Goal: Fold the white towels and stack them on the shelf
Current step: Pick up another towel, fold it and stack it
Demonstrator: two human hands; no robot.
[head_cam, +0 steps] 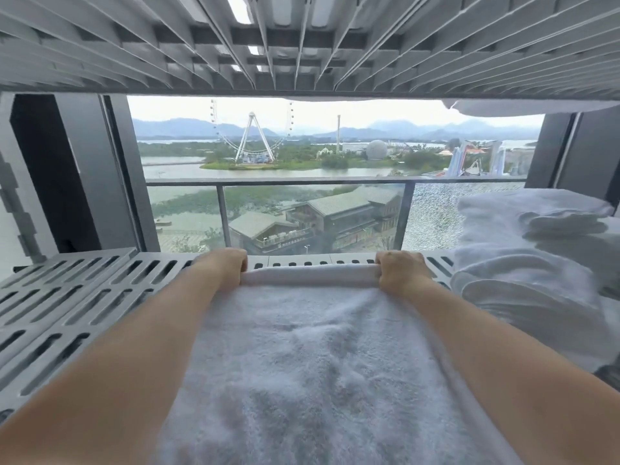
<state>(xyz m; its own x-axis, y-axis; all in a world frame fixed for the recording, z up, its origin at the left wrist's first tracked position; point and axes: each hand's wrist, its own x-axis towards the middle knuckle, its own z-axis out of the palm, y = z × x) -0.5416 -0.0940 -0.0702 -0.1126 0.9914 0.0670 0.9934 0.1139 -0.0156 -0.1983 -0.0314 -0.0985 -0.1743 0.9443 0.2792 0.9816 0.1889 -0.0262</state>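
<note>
White terry towel [312, 347] lies spread on the grey slotted plastic shelf [67, 297], from its near edge to its far one. The left hand [223, 265] and right hand [401, 268] each curl round the towel's far folded edge. Both hands should pull evenly, so the fold lands square. One spread towel; at right, a pile of folded white towels [530, 250], perhaps three.

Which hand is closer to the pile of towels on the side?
The right hand. It grips the far edge of the spread towel at the end toward the pile of towels. The left hand grips the same edge's other end, farther away.
</note>
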